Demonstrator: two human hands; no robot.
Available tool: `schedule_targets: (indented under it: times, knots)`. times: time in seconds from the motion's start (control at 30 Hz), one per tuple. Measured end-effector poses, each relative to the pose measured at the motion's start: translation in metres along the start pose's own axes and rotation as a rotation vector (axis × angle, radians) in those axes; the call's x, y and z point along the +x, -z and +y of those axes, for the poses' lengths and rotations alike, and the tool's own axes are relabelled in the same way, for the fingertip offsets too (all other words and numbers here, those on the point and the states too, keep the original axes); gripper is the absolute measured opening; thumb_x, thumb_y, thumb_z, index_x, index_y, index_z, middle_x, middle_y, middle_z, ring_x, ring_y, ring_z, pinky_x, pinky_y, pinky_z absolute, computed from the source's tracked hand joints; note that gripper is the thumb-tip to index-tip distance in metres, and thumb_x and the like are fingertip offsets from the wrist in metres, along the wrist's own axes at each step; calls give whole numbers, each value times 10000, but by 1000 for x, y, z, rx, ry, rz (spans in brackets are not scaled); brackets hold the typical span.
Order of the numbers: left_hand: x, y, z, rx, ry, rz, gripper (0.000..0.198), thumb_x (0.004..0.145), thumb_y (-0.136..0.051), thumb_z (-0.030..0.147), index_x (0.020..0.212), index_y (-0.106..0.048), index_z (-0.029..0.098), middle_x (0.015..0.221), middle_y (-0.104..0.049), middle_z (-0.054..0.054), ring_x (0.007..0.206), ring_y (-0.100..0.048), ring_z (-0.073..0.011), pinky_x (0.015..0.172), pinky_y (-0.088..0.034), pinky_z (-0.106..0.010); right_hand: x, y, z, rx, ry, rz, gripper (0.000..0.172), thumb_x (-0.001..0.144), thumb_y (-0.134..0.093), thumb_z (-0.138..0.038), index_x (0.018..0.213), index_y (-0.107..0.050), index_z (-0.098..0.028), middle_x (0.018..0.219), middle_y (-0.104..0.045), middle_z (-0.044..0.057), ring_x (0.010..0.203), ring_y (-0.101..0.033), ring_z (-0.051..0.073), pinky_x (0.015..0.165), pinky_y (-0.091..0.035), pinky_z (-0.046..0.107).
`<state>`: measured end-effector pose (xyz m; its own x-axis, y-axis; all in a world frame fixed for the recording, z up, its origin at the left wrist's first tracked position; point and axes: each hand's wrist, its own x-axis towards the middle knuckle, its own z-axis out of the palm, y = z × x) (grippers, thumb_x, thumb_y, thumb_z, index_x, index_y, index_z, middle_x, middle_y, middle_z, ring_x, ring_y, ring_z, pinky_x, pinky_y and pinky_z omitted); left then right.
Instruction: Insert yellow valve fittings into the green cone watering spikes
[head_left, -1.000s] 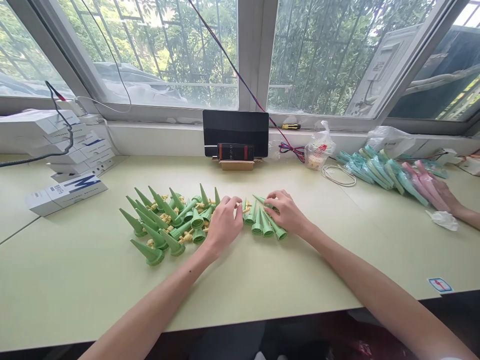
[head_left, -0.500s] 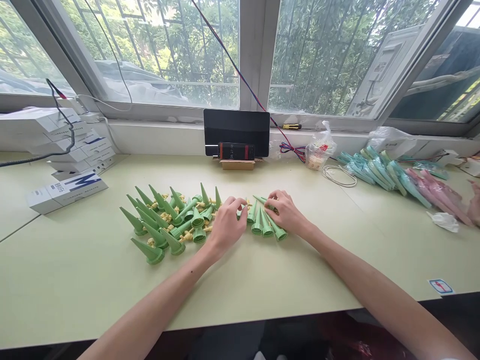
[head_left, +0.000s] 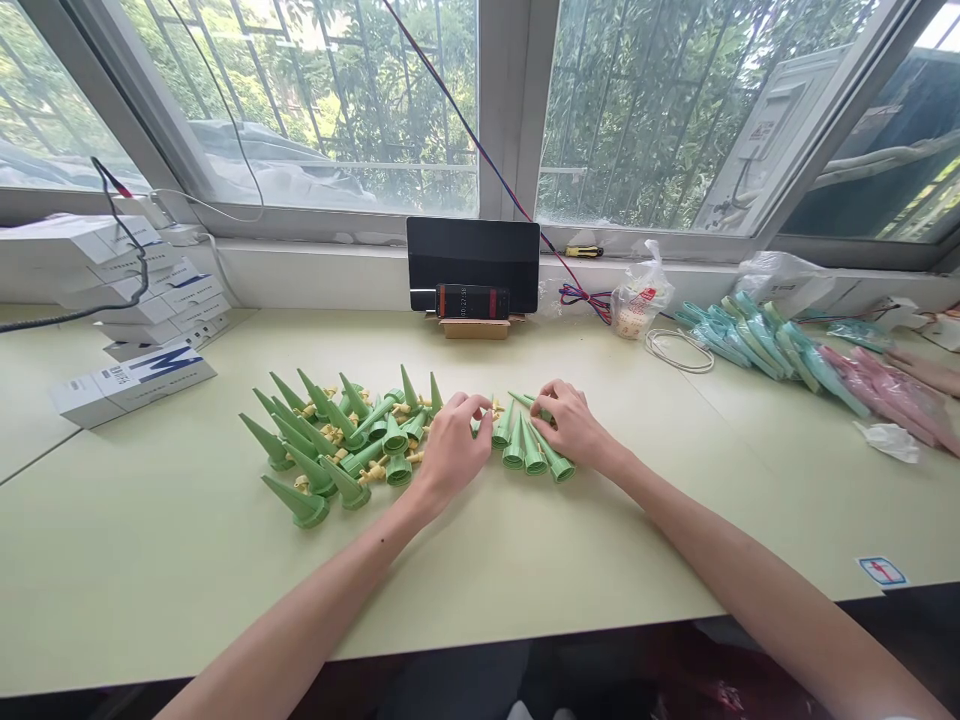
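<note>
My left hand (head_left: 457, 440) rests at the right edge of a pile of green plastic watering spikes (head_left: 304, 508) with small yellow valves (head_left: 373, 473). Its thumb and index finger are curved and apart, near a bit of green and yellow partly hidden behind them. My right hand (head_left: 571, 425) is curled over the upper end of a smaller fan of green spikes (head_left: 535, 455), whose open round ends face me. One spike (head_left: 519, 398) points left out of the curled right fingers, which cover its wide end.
A phone (head_left: 472, 302) leans before a dark tablet (head_left: 474, 262) at the back. White boxes (head_left: 135, 385) are stacked on the left. Bagged teal pieces (head_left: 772, 340) and pink pieces (head_left: 885, 395) lie at right, beside another person's hand (head_left: 926, 370). A coiled white cable (head_left: 679, 355) lies nearby.
My hands and the green spikes stay almost still. At the far right, the other person's hand has moved over the pink bagged pieces, which have shifted slightly.
</note>
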<state>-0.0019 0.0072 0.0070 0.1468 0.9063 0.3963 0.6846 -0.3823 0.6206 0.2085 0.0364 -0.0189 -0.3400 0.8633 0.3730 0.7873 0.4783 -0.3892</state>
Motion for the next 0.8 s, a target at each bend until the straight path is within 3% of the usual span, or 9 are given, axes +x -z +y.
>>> schedule_targets:
  times: [0.8]
  knots:
    - [1, 0, -1, 0, -4, 8, 173, 913, -499, 230, 955, -663, 196, 890, -629, -42, 673, -574, -154, 662, -450, -293, -2, 2, -7, 111, -47, 42, 101, 926, -528, -201, 868, -610, -204, 1023, -566, 90, 1051, -528, 259, 945, -385, 438]
